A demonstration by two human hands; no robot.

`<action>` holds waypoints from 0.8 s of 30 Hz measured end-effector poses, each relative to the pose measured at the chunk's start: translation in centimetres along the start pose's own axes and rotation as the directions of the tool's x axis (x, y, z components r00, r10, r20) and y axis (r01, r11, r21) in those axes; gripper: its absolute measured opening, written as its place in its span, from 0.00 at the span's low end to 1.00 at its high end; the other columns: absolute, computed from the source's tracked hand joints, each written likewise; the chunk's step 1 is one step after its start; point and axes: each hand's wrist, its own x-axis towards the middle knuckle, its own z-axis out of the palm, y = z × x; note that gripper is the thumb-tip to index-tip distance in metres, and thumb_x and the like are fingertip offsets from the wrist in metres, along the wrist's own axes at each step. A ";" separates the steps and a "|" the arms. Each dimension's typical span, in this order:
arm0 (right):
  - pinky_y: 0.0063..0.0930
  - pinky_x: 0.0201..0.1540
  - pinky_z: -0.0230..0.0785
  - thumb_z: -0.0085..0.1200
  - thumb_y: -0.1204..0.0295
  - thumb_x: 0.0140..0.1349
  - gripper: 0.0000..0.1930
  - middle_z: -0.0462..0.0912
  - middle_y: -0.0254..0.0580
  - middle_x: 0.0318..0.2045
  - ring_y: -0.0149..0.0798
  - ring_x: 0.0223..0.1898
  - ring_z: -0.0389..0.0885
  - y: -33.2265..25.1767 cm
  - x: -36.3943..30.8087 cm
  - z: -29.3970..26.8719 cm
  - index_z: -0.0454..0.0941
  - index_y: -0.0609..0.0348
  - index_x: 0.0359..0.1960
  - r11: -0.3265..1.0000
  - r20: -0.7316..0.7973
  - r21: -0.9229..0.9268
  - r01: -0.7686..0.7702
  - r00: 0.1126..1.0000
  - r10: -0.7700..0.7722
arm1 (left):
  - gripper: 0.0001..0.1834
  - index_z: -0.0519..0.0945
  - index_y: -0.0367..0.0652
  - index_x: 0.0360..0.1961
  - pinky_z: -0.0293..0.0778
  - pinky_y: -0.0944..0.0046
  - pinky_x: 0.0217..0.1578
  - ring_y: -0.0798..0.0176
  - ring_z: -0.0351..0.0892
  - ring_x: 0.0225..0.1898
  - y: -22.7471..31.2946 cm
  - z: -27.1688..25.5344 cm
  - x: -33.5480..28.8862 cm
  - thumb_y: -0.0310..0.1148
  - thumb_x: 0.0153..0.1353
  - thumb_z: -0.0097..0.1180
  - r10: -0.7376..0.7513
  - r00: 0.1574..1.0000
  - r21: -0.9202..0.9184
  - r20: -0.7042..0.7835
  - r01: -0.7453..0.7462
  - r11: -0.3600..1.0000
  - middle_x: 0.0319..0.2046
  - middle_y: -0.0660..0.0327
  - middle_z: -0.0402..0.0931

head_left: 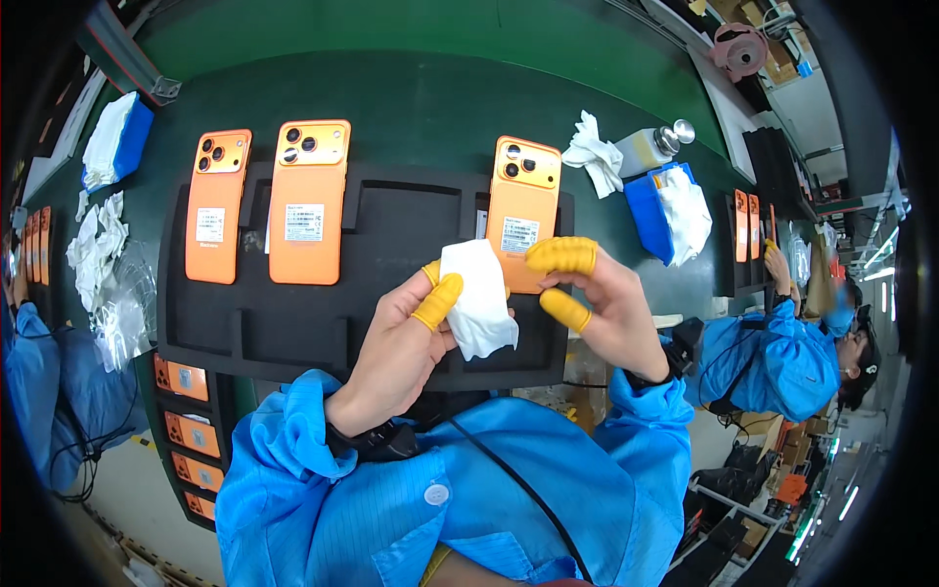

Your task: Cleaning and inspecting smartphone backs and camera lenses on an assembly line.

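A white wipe (477,303) is pinched between the thumb and fingers of my left hand (396,338), hanging over the front of the black tray. Close to its right side, my right hand (606,308) holds nothing; its thumb and forefinger are apart. Yellow finger cots cover fingertips of both hands. Just behind the wipe lies an orange phone (528,201), back up, with three lenses and a white label; its lower part is partly hidden. Two more orange phones, one upright in view at the far left (213,186) and one beside it (311,186), rest on the tray.
The black moulded tray (411,220) sits on a dark green bench. At right stand a blue box of wipes (653,220), a pump bottle (646,149) and crumpled wipes (592,152). Another blue box (134,142) is at left. More phones (186,430) lie below-left. A co-worker (782,362) is at right.
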 end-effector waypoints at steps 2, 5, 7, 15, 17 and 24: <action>0.27 0.51 0.71 0.59 0.80 0.56 0.14 0.79 0.41 0.43 0.35 0.46 0.79 0.4 0.4 0.8 0.77 0.62 0.45 0.958 0.053 0.253 -0.132 0.991 0.123 | 0.22 0.62 0.35 0.62 0.73 0.57 0.54 0.58 0.76 0.52 0.1 0.6 0.0 0.35 0.71 0.40 -0.024 1.000 -0.052 -0.006 0.024 0.998 0.52 0.53 0.72; 0.25 0.51 0.71 0.58 0.78 0.59 0.12 0.80 0.39 0.42 0.30 0.45 0.79 1.5 0.7 2.3 0.76 0.63 0.45 0.825 0.156 0.495 -0.272 0.962 0.224 | 0.21 0.63 0.36 0.63 0.71 0.62 0.55 0.64 0.74 0.52 -0.3 1.0 -0.1 0.33 0.72 0.40 -0.019 0.999 -0.019 -0.030 0.019 1.000 0.53 0.57 0.71; 0.24 0.48 0.72 0.57 0.77 0.60 0.10 0.80 0.36 0.41 0.28 0.42 0.79 1.3 1.1 2.9 0.76 0.64 0.44 0.826 0.144 0.494 -0.271 0.963 0.229 | 0.22 0.63 0.36 0.63 0.71 0.62 0.54 0.65 0.74 0.52 -0.7 0.7 0.0 0.32 0.71 0.41 -0.023 0.999 0.024 -0.024 0.023 0.999 0.52 0.58 0.71; 0.23 0.34 0.71 0.58 0.77 0.58 0.08 0.82 0.39 0.31 0.30 0.30 0.80 4.9 6.4 -11.3 0.79 0.64 0.40 0.884 -0.743 -0.467 -0.015 0.549 -0.383 | 0.26 0.76 0.42 0.52 0.61 0.53 0.55 0.49 0.64 0.57 -2.1 -0.2 -1.9 0.34 0.51 0.65 0.107 0.834 0.841 0.542 -0.538 -0.062 0.48 0.52 0.71; 0.26 0.27 0.70 0.60 0.76 0.55 0.08 0.82 0.44 0.27 0.34 0.24 0.80 6.7 7.7 -14.1 0.80 0.63 0.37 0.738 -0.685 -0.671 -0.073 0.441 -0.579 | 0.19 0.79 0.40 0.45 0.57 0.55 0.54 0.52 0.65 0.55 -2.5 -0.4 -2.1 0.33 0.52 0.64 0.010 0.804 0.797 0.594 -0.587 -0.138 0.43 0.53 0.72; 0.42 0.35 0.71 0.52 0.83 0.47 0.13 0.78 0.54 0.28 0.55 0.32 0.79 8.7 8.0 -15.2 0.80 0.63 0.36 0.568 -0.519 -0.803 -0.180 0.680 -0.518 | 0.12 0.82 0.40 0.35 0.56 0.61 0.40 0.62 0.68 0.38 -1.3 -0.8 -2.9 0.25 0.46 0.61 -0.142 0.832 0.809 0.535 -0.554 -0.198 0.30 0.60 0.71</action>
